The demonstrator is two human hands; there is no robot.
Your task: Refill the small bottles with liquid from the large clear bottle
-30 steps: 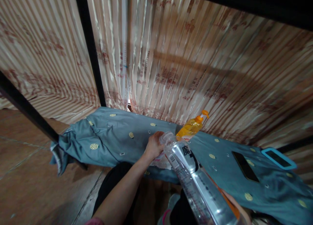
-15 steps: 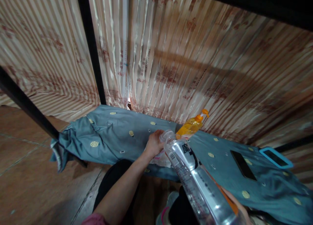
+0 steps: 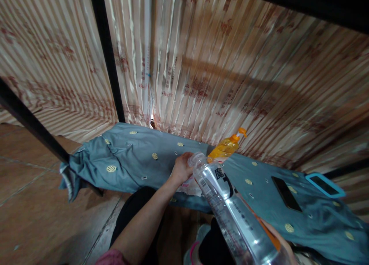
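Lower right of frame: right hand (image 3: 279,236) wrapped round the lower part of a large clear bottle (image 3: 227,203), silver label, tilted, its mouth towards frame centre. Left hand (image 3: 182,169) at the bottle's neck; fingers partly hidden, cannot tell whether they grip. Below it, a pale, pink-marked item (image 3: 191,188) on blue-grey cloth (image 3: 158,169). Right of frame, dark phone (image 3: 286,194). Beyond bottle mouth, orange pump bottle (image 3: 223,149); behind, striped curtain (image 3: 201,65).

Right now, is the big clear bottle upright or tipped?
Tipped: the clear bottle slants, neck by the left hand, body nearer the camera.
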